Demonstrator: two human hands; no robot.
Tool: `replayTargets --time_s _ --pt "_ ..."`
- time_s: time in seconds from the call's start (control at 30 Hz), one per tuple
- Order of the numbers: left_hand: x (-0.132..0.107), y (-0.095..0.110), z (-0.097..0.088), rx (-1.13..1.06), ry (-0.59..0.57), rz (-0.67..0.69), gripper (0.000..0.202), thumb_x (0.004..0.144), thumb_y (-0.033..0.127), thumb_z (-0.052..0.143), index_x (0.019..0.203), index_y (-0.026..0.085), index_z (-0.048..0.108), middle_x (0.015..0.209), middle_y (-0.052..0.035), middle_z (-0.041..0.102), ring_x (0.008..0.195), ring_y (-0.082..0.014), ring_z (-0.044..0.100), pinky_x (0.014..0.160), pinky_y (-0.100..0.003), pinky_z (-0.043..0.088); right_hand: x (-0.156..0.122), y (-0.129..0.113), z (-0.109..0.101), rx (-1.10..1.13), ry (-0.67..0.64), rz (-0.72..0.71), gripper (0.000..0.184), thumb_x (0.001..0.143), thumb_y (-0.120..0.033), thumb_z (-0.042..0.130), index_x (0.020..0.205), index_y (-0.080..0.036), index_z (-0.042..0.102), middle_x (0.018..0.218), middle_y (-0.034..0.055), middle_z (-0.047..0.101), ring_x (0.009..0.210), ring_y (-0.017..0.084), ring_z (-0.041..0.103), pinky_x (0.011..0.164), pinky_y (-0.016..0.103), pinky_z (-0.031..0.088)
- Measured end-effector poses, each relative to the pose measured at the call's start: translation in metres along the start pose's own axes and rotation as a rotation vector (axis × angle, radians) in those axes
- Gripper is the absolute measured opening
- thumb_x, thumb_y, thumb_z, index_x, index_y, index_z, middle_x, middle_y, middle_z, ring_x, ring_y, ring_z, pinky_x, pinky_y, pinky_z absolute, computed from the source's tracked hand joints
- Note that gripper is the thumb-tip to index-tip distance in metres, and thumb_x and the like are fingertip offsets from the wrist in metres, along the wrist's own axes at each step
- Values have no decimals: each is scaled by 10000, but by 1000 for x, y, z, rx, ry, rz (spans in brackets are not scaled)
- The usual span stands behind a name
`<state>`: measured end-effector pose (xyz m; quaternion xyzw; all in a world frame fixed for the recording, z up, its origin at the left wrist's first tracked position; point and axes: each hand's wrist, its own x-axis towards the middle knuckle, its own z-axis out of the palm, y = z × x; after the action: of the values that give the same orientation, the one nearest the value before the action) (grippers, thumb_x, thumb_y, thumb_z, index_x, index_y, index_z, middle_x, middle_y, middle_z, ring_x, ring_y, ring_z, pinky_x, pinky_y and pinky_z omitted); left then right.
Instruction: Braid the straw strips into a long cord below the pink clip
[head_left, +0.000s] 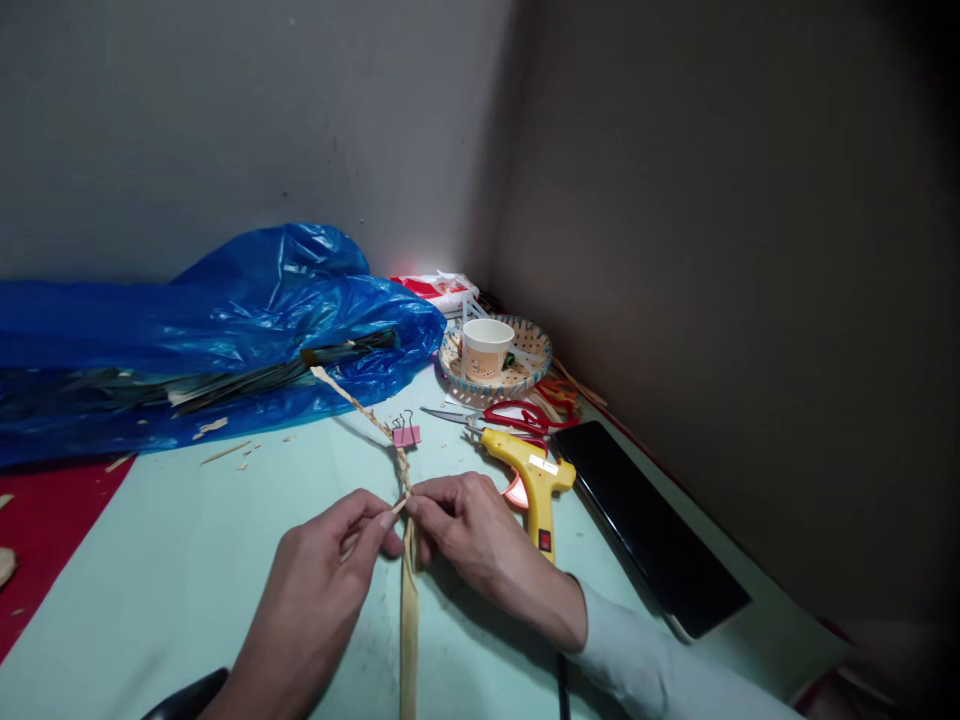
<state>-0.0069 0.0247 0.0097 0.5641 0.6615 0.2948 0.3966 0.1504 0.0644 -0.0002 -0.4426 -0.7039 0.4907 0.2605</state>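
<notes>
At the far left, a red surface (71,525) is partly covered by a pale green table cover (217,560). Along the wall, a crumpled blue plastic bag (330,290) is spread, and a bundle of dried leaf strips (247,385) is seen lying lengthwise in its folds. Small scraps (226,452) are scattered just in front of it.

Next comes the left hand (326,565), by whose thumb and forefinger a narrow strip (399,507) is pinched, drawn out to the left side of a straw-coloured braid (403,465). The braid is set directly between the two hands, neither being clearly nearer, since its working point is met by the fingertips of both. Its long axis is run away from the body, bent toward the far left beyond a pink binder clip (407,437), by which it is gripped; on the near side, a flat, unbraided strand (409,640) is trailed to the bottom edge.

Behind, a red-and-white packet (446,290) is placed by the wall. By the right hand (480,530), the braid is held from the right, thumb and forefinger closed together on it; the lower fingers are partly hidden.

Farther back, a paper cup (487,345) is stood upright in a woven basket (536,372). Nearer, red-handled scissors (517,413) are laid beside a yellow glue gun (536,480), and at the far right a black smartphone (649,525) is laid flat.
</notes>
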Motion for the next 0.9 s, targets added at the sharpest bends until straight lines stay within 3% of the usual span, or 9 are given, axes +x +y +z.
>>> replayTargets --time_s 0.1,0.23,0.33,0.47,0.57,0.63,0.73,0.83,0.9 --pt "-7 3 2 71 -6 48 302 894 416 499 652 252 571 641 33 655 626 -171 599 625 -243 413 0 0 1 176 -38 22 354 935 -223 437 654 -142 637 591 -6 601 536 99 512 575 207 374" --pt "-17 -2 14 202 67 280 214 900 298 507 718 255 613 648 12 688 567 -172 634 599 -252 442 0 -2 -2 427 -123 45 285 887 -169 458 650 -139 612 592 -9 575 598 112 539 627 212 403" --pt "-20 -8 22 309 101 425 182 887 236 520 774 244 663 699 -34 718 628 -212 686 634 -278 474 -1 -3 -4 489 -134 65 268 883 -193 495 652 -131 614 581 -24 512 582 99 450 580 206 350" --pt "-21 -6 19 343 96 478 176 878 237 534 767 242 670 702 -52 707 677 -240 683 672 -307 470 -2 -6 -6 462 -73 114 233 867 -199 554 663 -124 637 624 -15 543 606 103 440 579 211 334" --pt "-14 -1 7 295 141 399 273 908 305 487 663 247 594 665 -31 626 676 -225 613 696 -323 427 -3 -8 -7 445 -58 109 264 879 -173 525 643 -128 636 673 10 606 660 117 501 669 223 376" --pt "-5 1 0 152 150 219 224 900 369 502 741 249 605 784 -33 647 771 -227 608 745 -323 414 -4 -6 -7 439 -68 109 292 898 -198 513 645 -130 643 637 4 587 614 109 472 651 224 366" --pt "9 0 -1 -143 -25 2 199 822 418 601 902 238 625 938 -44 683 949 -242 613 846 -316 425 -4 -2 -4 505 -112 128 300 913 -250 520 666 -131 641 580 -22 525 521 89 382 548 212 304" --pt "17 -2 6 -442 -254 -84 232 804 437 625 850 212 591 703 7 626 675 -164 588 668 -262 458 -4 -1 -2 661 -214 125 316 939 -243 473 669 -139 600 545 -33 494 474 81 374 511 207 281" --pt "18 -3 10 -581 -317 -154 298 775 476 668 789 200 556 566 62 516 478 -84 417 479 -189 341 -4 -2 -3 675 -233 108 326 947 -226 458 657 -144 581 506 -58 425 444 75 307 498 205 265"
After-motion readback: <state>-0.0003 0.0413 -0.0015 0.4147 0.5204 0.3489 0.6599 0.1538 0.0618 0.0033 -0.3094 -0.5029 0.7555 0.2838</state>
